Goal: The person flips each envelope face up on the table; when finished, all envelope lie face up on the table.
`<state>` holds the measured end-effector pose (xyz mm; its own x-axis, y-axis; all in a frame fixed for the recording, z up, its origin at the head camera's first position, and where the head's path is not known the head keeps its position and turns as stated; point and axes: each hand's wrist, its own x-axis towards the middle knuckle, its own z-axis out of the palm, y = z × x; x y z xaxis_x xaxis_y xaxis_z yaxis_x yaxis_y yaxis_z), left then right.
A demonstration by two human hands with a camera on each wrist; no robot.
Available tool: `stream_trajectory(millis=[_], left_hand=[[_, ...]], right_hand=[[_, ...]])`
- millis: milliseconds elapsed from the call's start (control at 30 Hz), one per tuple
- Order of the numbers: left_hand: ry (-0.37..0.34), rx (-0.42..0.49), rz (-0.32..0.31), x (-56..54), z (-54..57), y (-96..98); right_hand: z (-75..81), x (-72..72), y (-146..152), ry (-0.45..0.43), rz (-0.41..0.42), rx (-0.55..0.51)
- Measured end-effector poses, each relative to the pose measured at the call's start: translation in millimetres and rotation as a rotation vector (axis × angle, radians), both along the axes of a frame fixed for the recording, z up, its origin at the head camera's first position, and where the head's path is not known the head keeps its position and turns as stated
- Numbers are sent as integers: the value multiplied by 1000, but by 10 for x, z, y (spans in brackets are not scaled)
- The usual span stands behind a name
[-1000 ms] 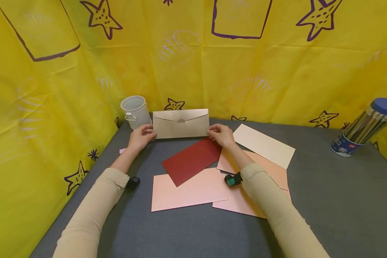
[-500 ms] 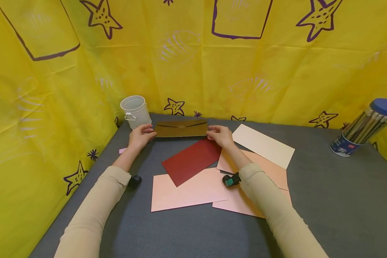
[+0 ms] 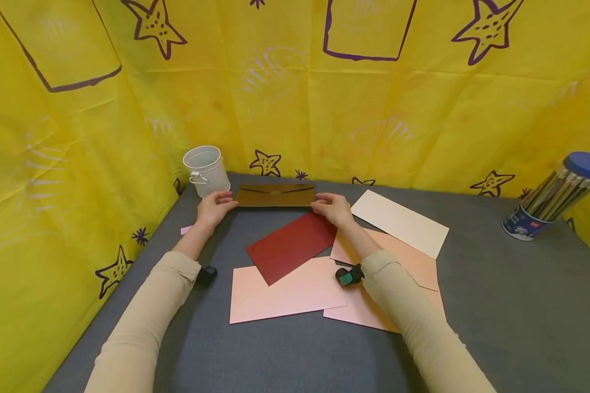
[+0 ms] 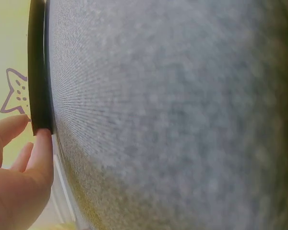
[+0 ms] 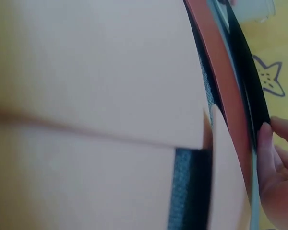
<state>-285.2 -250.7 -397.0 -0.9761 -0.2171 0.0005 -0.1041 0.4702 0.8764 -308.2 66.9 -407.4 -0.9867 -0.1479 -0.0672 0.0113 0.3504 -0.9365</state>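
A brownish-gold envelope [image 3: 275,197], its flap side up, is held low over the back of the table. My left hand [image 3: 214,209] pinches its left end between thumb and fingers, and my right hand [image 3: 335,208] pinches the right end. From the left wrist view the envelope [image 4: 40,72] appears as a thin dark strip at the fingertips. The right wrist view likewise shows its dark edge [image 5: 252,81] by my fingers. A dark red envelope [image 3: 291,248] lies just in front, partly under my right hand.
Pink envelopes [image 3: 285,292], a peach envelope [image 3: 418,262] and a cream envelope [image 3: 403,221] overlap on the grey table [image 3: 285,360]. A white metal bucket [image 3: 208,173] stands back left. A tub of pencils [image 3: 531,218] leans at far right, before a yellow curtain [image 3: 285,109].
A second ago the envelope stood more upright and looked pale. It has tilted down flatter and now looks darker. My right hand has shifted slightly left.
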Motion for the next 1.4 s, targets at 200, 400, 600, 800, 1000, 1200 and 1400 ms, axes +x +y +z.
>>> stream_trajectory(millis=[200,400,600,800,1000,1200,1400], left_hand=[[-17,37,-1,-37,-7,0],[-33,29,1,-57,-2,13],[-25,22,-5,-81,-14,6],[-28,7,-3,-90,-21,-8],[-19,-7,-5,-88,-22,-2],[-25,-50,-40,-75,-23,18],[-22,-151,-96,-66,-28,29]], right_hand=[[-23,-16,-31,-11,-28,43],[-21,-4,-81,-18,-49,82],[-21,-10,-114,-8,-46,127],[-6,-20,-122,-23,-38,134],[24,-31,-134,-52,-11,134],[32,-46,-139,-65,23,138],[41,-62,-119,-92,57,131]])
